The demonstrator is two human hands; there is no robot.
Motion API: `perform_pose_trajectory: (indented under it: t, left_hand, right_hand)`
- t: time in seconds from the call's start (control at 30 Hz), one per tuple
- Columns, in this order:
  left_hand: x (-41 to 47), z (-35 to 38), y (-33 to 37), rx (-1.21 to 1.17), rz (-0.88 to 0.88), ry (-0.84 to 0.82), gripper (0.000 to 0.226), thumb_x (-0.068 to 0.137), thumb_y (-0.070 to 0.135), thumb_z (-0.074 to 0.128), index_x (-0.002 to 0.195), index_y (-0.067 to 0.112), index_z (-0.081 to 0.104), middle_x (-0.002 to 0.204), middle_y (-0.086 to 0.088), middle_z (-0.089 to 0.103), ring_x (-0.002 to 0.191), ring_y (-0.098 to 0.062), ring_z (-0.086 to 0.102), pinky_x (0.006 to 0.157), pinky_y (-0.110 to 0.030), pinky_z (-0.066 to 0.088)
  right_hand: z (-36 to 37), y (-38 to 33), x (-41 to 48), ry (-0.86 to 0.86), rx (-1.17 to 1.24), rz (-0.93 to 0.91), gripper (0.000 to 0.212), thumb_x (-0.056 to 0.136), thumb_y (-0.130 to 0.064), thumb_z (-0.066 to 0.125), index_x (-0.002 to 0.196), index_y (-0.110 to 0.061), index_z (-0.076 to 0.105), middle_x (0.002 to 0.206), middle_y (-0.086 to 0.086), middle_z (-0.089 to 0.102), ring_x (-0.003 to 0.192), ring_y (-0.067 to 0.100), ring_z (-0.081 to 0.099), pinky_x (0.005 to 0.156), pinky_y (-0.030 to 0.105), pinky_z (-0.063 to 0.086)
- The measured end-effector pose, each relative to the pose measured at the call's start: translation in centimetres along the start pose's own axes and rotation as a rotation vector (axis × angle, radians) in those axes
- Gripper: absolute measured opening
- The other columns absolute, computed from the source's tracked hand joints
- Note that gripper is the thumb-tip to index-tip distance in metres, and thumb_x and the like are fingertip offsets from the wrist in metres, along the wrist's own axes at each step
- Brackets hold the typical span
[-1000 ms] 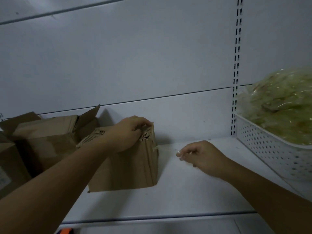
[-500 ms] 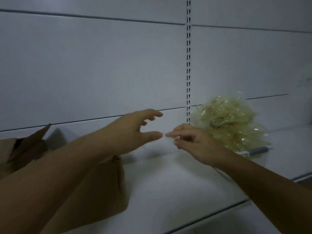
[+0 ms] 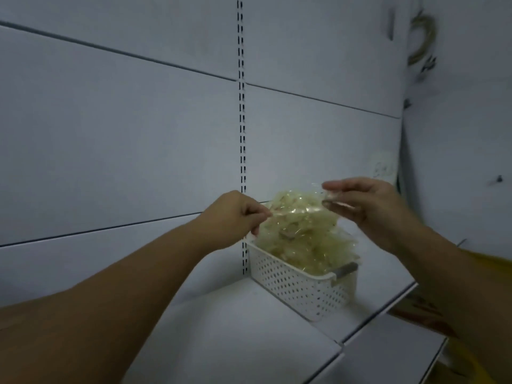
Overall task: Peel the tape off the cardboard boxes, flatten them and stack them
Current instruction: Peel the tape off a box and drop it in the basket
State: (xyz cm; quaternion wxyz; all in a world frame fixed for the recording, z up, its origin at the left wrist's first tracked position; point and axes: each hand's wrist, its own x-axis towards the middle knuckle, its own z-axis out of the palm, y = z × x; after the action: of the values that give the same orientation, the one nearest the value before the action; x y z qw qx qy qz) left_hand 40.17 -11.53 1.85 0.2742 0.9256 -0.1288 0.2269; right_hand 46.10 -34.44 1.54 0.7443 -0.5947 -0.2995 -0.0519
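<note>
Both hands stretch a clear tape strip (image 3: 297,210) above the white basket (image 3: 299,286): left hand (image 3: 235,217) pinching, right hand (image 3: 368,203) fingers loosely gripping (sticky stuff). Best drop it straight onto the heaped tape.

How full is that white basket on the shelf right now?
Overfull. The crumpled tape pile heaps well above the rim of the white basket, rising to the level of both hands holding a tape strip above it.

clear tape strip (image 3: 297,209) stretched in the air above a heap of crumpled yellowish tape (image 3: 307,245)
</note>
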Motion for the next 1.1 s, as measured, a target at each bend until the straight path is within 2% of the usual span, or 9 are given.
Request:
perform_pose_trajectory:
  t: [0.17, 0.27, 0.37, 0.53, 0.67, 0.77, 0.87, 0.93, 1.1]
  left_hand:
    - [4.2, 0.3, 0.1, 0.066, 0.026, 0.009, 0.026, 0.093, 0.041, 0.048, 0.084, 0.021, 0.062, 0.088, -0.003, 0.060, 0.084, -0.023, 0.064, 0.083, -0.026, 0.051]
    - [6.4, 1.3, 0.6, 0.020, -0.038, 0.033, 0.045, 0.097, 0.043, 0.037, 0.133, 0.020, 0.051, 0.138, -0.002, 0.050, 0.130, -0.015, 0.042, 0.109, -0.028, 0.026]
    - [9.3, 2.8, 0.6, -0.026, -0.183, -0.009, 0.058, 0.099, 0.047, 0.025, 0.149, 0.019, 0.021, 0.158, 0.001, 0.017, 0.145, -0.016, 0.015, 0.115, -0.031, 0.011]
    - [11.9, 7.5, -0.6, -0.010, -0.351, -0.048, 0.061, 0.099, 0.047, 0.017, 0.151, 0.017, 0.007, 0.159, -0.004, 0.012, 0.146, -0.021, 0.013, 0.116, -0.034, 0.012]
    - [12.5, 11.2, -2.1, -0.113, -0.538, -0.083, 0.062, 0.099, 0.050, 0.019, 0.140, 0.010, 0.041, 0.145, -0.010, 0.043, 0.130, -0.024, 0.042, 0.100, -0.030, 0.032]
    - [12.7, 13.1, -3.4, -0.201, -0.546, -0.104, 0.064, 0.094, 0.058, 0.027, 0.131, 0.013, 0.053, 0.136, -0.010, 0.054, 0.121, -0.024, 0.052, 0.108, -0.038, 0.035]
    - [12.1, 13.3, -4.6, -0.531, -0.607, -0.095, 0.055, 0.089, 0.057, 0.045, 0.118, 0.015, 0.063, 0.122, -0.010, 0.065, 0.112, -0.027, 0.062, 0.105, -0.044, 0.042]
    - [11.8, 12.8, -4.9, -0.722, -0.630, -0.034, 0.042, 0.086, 0.047, 0.054, 0.114, 0.017, 0.066, 0.117, -0.009, 0.069, 0.109, -0.027, 0.064, 0.099, -0.040, 0.047]
    - [11.0, 12.8, -4.7, -0.787, -0.665, 0.247, 0.041, 0.088, 0.044, 0.054, 0.105, 0.011, 0.072, 0.103, -0.009, 0.074, 0.098, -0.024, 0.069, 0.085, -0.035, 0.053]
  right_hand:
    - [-2.6, 0.0, 3.2, 0.034, -0.373, -0.096, 0.022, 0.081, 0.006, 0.061, 0.082, -0.014, 0.071, 0.093, -0.002, 0.072, 0.086, 0.008, 0.067, 0.079, 0.014, 0.055]
    - [-2.5, 0.1, 5.9, -0.013, -0.609, -0.203, 0.031, 0.083, 0.003, 0.054, 0.095, -0.019, 0.072, 0.116, -0.008, 0.065, 0.108, 0.004, 0.057, 0.085, 0.007, 0.040]
    - [-1.9, 1.6, 8.7, -0.191, -0.967, -0.188, 0.035, 0.087, -0.009, 0.051, 0.116, -0.020, 0.067, 0.134, -0.003, 0.056, 0.127, 0.011, 0.046, 0.098, 0.017, 0.028]
    - [-2.4, 7.1, 9.3, -0.555, -1.214, -0.310, 0.031, 0.093, -0.024, 0.042, 0.113, -0.018, 0.066, 0.106, 0.002, 0.070, 0.097, 0.019, 0.063, 0.085, 0.028, 0.048]
    - [-4.6, 10.5, 8.8, -0.608, -1.112, -0.321, 0.030, 0.097, -0.030, 0.036, 0.117, -0.026, 0.059, 0.088, 0.000, 0.069, 0.077, 0.015, 0.060, 0.076, 0.033, 0.049]
    - [-6.3, 12.0, 8.4, -0.692, -1.010, -0.247, 0.037, 0.099, -0.034, 0.033, 0.133, -0.027, 0.045, 0.115, -0.002, 0.065, 0.099, 0.013, 0.060, 0.091, 0.032, 0.047]
    - [-7.0, 12.9, 7.8, -0.738, -0.995, -0.217, 0.054, 0.097, -0.045, 0.033, 0.147, -0.027, 0.024, 0.150, -0.007, 0.035, 0.135, 0.009, 0.035, 0.111, 0.024, 0.028]
    - [-7.0, 13.2, 7.4, -0.711, -1.058, -0.287, 0.061, 0.095, -0.049, 0.036, 0.149, -0.027, 0.018, 0.156, -0.011, 0.021, 0.142, 0.006, 0.015, 0.113, 0.023, 0.012]
    - [-7.0, 12.5, 7.3, -0.681, -1.196, -0.433, 0.060, 0.093, -0.052, 0.036, 0.146, -0.026, 0.024, 0.155, -0.012, 0.022, 0.143, 0.009, 0.004, 0.114, 0.032, 0.003]
